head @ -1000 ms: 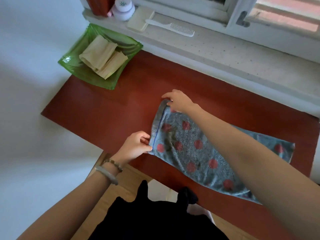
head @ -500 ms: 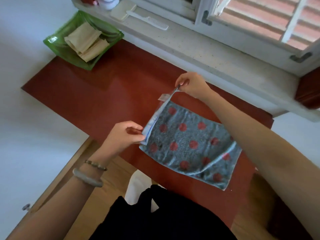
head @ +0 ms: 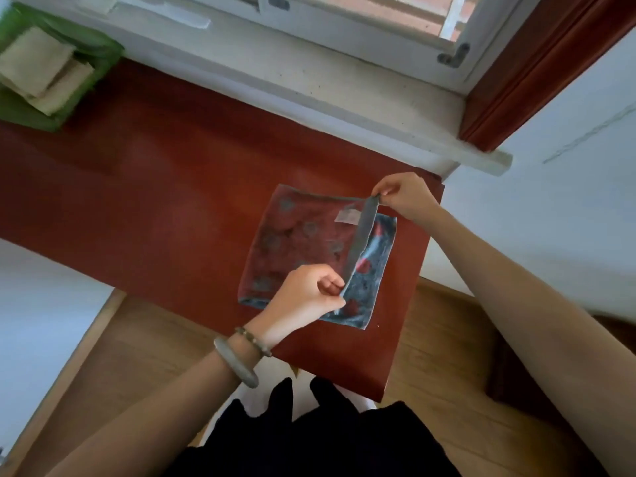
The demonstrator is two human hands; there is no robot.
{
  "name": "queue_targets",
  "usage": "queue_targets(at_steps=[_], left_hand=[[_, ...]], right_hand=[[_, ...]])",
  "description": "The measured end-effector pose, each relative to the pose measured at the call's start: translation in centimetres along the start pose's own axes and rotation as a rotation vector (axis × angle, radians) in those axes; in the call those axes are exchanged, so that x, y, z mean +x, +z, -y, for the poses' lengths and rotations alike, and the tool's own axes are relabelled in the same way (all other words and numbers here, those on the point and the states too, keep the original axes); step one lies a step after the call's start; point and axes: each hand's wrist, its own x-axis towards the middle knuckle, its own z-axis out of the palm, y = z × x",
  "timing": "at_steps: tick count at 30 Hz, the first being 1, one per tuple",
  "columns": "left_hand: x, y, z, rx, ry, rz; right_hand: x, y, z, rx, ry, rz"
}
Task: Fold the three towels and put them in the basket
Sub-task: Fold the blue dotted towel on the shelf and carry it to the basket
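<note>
Under both grips, on the red tabletop point(head: 155, 187), lay the spotted towel point(head: 296, 242), partly folded: one layer flat, and a second layer turned over it with its paler reverse and a white label point(head: 347, 216) showing. Far beyond the grips and well to their left, the green basket point(head: 103, 49) held two folded beige towels point(head: 34, 60).

Judged progress: two of three towels done and stowed. The third was mid-fold. Left to do: lay the raised edge down, likely fold once more, then carry it to the basket.

Grips:
- The left grip point(head: 303, 294) was nearest the body and closed in a pinch. Thumb and curled fingers clamped the near end of the towel's raised edge. Two bracelets point(head: 237, 363) sat on that wrist.
- Between the grips, the edge ran taut and lifted off the lower layer. A strip of blue, red-dotted face lay exposed just right of it.
- The right grip point(head: 407, 197) was farther out, also closed in a pinch on the far end of the same edge. It held nothing else.

Past the right grip ran a white window sill point(head: 309, 80). Items on it were too blurred to identify.
</note>
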Motion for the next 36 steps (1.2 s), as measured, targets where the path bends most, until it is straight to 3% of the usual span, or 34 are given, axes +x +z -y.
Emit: queue_targets(at_steps=[9, 18, 21, 30, 36], left_hand=[[2.3, 7.2, 1.0, 0.221, -0.017, 0.032], [2.9, 10.6, 0.8, 0.626, 0.133, 0.055], [2.8, 11.1, 0.9, 0.738, 0.172, 0.038], [2.5, 10.5, 0.6, 0.751, 0.107, 0.019], [1.8, 8.9, -0.3, 0.513, 0.014, -0.007]], right_hand=[[-2.6, 0.5, -4.7, -0.067, 0.046, -0.013], [-2.1, 1.0, -4.8, -0.023, 0.07, -0.014], [-1.3, 0.9, -4.8, -0.062, 0.111, 0.065], [-0.2, 0.7, -3.7, -0.275, 0.116, 0.297], [-0.4, -0.9, -3.1, -0.089, 0.194, 0.341]])
